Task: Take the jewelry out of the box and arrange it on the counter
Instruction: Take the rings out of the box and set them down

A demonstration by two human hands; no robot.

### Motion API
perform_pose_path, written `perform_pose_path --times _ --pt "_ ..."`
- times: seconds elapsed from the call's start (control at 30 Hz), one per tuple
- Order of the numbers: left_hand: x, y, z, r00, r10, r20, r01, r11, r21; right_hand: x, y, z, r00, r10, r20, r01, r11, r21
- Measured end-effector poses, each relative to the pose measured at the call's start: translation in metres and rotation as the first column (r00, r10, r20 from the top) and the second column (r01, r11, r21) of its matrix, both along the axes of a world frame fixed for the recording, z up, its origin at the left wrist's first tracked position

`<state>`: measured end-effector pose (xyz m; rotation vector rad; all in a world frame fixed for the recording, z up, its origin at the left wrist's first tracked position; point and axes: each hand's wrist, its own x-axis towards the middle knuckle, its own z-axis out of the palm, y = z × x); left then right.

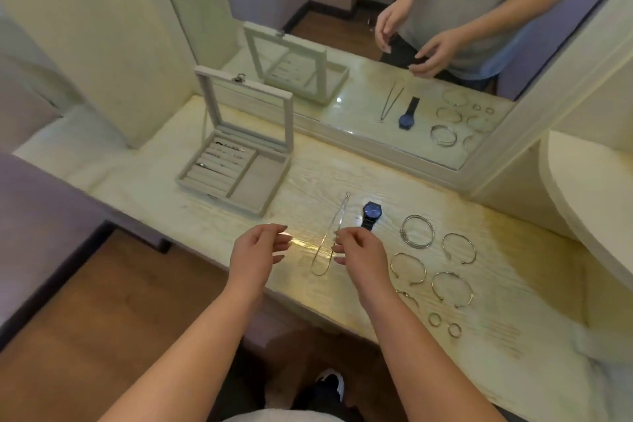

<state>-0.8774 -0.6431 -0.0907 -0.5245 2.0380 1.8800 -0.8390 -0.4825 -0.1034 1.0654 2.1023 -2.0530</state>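
An open grey jewelry box (239, 188) stands on the pale counter (308, 178), its glass lid upright and several small pieces still in its ring rolls. A thin necklace (323, 250) lies in a long loop beside a blue-faced watch (371, 212). To the right lie a stacked bangle (418, 231), several open cuff bracelets (459, 248) and two small hoops (435, 319). My left hand (260, 250) hovers left of the necklace, fingers loosely curled and holding nothing. My right hand (359, 252) hovers over the necklace's right strand, fingers relaxed; whether they touch it is unclear.
A mirror (376, 62) behind the counter reflects the box, the jewelry and a person's hands. A white curved shelf (589, 202) juts in at the right. Wooden floor (102, 319) lies below the counter's front edge.
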Motion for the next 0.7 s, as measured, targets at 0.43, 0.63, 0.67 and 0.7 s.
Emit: perform_pose_path --times 0.43,0.63,0.67,0.7 --pt "-0.066 -0.125 -0.004 0.995 0.104 0.004 -0.104 0.995 0.005 -0.082 -0.136 0.011 0.980 0.198 0.010 -0.198 0.979 0.043" --pt "-0.123 -0.173 -0.008 0.999 0.038 0.016 -0.038 0.999 0.013 -0.128 -0.189 0.010 0.989 0.148 0.029 -0.150 0.987 0.062" --pt "-0.134 -0.180 -0.007 1.000 0.020 0.013 -0.020 1.000 0.017 -0.136 -0.197 0.010 0.991 0.132 0.029 -0.133 0.989 0.066" --pt "-0.145 -0.187 -0.007 1.000 -0.001 0.009 0.001 1.000 0.019 -0.144 -0.204 0.010 0.993 0.115 0.026 -0.116 0.991 0.072"
